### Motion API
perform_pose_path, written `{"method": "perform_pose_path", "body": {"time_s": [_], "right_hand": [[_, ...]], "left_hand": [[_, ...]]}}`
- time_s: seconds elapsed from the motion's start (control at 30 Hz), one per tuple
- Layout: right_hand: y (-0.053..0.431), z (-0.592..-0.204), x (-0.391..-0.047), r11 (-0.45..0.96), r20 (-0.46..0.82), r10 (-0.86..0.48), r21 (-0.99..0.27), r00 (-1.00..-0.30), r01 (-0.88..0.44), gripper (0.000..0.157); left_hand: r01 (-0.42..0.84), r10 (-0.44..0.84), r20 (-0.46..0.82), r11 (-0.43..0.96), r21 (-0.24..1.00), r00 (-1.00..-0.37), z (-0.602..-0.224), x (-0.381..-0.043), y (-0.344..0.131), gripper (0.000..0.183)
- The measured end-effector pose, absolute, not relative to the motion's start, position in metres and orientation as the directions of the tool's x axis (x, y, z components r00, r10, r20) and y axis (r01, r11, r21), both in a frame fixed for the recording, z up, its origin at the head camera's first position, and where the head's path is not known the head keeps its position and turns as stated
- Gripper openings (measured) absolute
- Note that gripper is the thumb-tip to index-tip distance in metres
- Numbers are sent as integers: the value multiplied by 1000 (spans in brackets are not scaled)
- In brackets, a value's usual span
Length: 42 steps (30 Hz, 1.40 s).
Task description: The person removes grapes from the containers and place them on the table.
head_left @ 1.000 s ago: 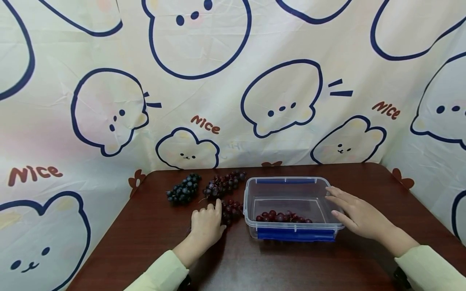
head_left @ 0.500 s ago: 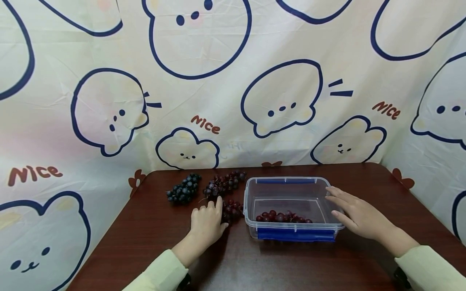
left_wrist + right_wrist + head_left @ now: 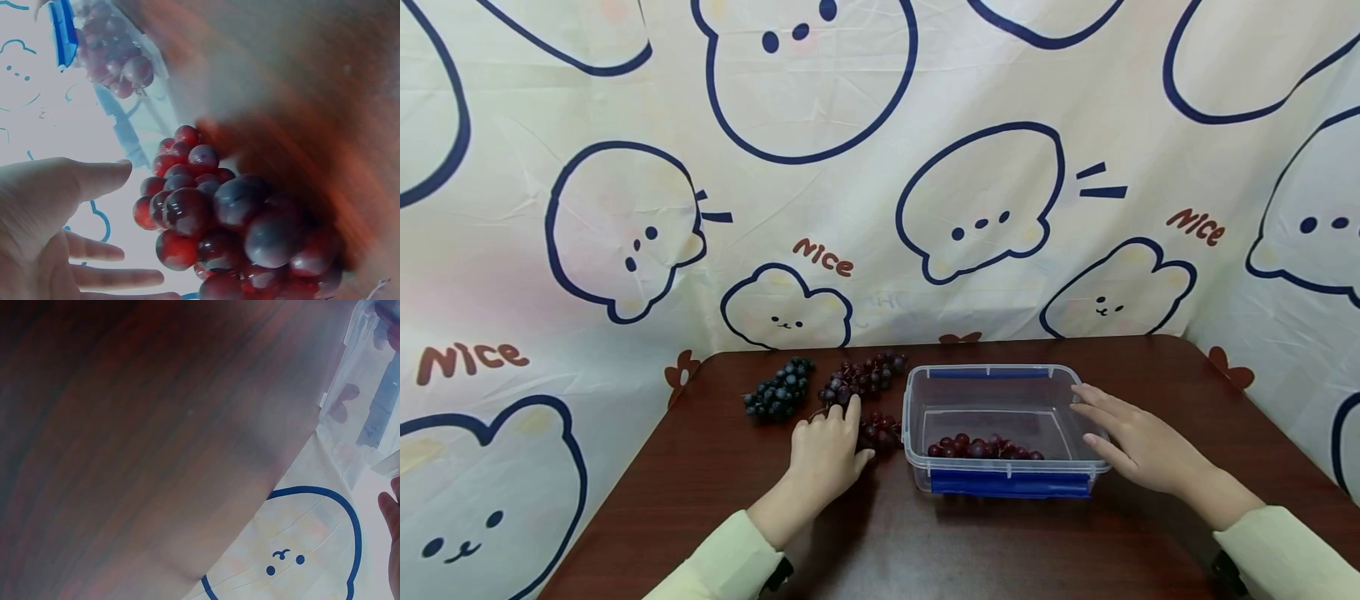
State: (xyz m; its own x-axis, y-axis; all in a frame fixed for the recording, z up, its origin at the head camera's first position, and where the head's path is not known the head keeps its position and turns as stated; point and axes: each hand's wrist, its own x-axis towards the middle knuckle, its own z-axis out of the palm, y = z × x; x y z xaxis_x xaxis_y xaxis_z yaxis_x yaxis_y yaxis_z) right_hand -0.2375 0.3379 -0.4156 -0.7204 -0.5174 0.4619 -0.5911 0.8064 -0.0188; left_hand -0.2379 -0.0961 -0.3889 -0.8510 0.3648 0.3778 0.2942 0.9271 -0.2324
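Note:
In the head view my left hand (image 3: 823, 454) hovers over a bunch of red grapes (image 3: 882, 429) that lies partly hidden behind it. The left wrist view shows its thumb and fingers extended, beside the red grapes (image 3: 187, 209) with a gap between. A clear plastic container (image 3: 1000, 465) with blue side clips stands right of that bunch, holding another bunch of red grapes (image 3: 977, 448). My right hand (image 3: 1142, 442) is spread against the container's right rim, fingers straight. Only its fingertips (image 3: 389, 509) show at the right edge of the right wrist view.
A bunch of dark purple grapes (image 3: 861, 379) lies behind the red one. Left of it is a blue-black bunch (image 3: 778, 392). Everything rests on a brown wooden table (image 3: 722, 492), with a printed cloth (image 3: 880, 308) hanging behind and at both sides.
My left hand has shifted slightly away from me, and its thumb stands further out from the fingers. The right hand, the container and the grapes look unmoved.

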Motion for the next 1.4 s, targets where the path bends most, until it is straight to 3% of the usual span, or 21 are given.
{"method": "perform_pose_path", "body": {"time_s": [0.6, 1.17, 1.4], "right_hand": [[338, -414, -238, 806, 455, -515, -32, -727, -591, 46], [338, -414, -238, 809, 444, -510, -44, -736, -587, 46], [338, -416, -238, 809, 452, -514, -26, -729, -587, 46]], "left_hand": [[376, 442, 498, 897, -232, -746, -361, -237, -90, 72], [521, 538, 577, 826, -215, -614, -342, -242, -69, 69], [612, 605, 592, 758, -225, -532, -341, -245, -55, 67]]}}
